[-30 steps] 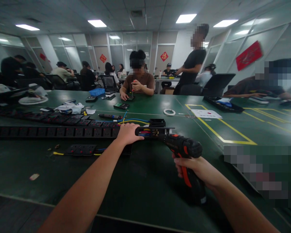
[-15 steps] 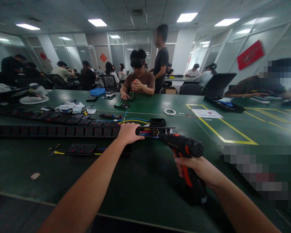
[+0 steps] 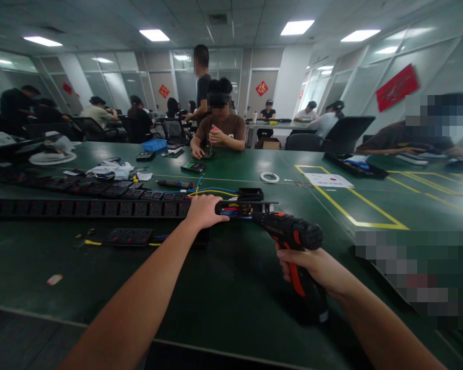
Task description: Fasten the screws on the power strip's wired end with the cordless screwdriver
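A long black power strip (image 3: 111, 208) lies across the green table, its right end uncovered so that coloured wires (image 3: 231, 211) show inside. My left hand (image 3: 204, 210) is closed over the strip just left of that open end. In my right hand (image 3: 304, 259) is a black and orange cordless drill (image 3: 293, 229), gripped by its handle. The drill's nose points left and meets the strip's open end; its tip is too dark to make out. Nearer me lies a short black socket block (image 3: 129, 236) with a yellow wire, partly behind my left forearm.
Behind the strip lie another row of sockets (image 3: 119, 190), a dark screwdriver-like tool (image 3: 173, 184) and blue and yellow wires. A white tape roll (image 3: 270, 177) and a paper sheet (image 3: 327, 180) lie farther right. Across the table a co-worker (image 3: 219, 128) handles a red-handled screwdriver.
My hands, the drill and the strip hold nearly the same place. A standing person in the background has walked to the left, behind the seated co-worker.
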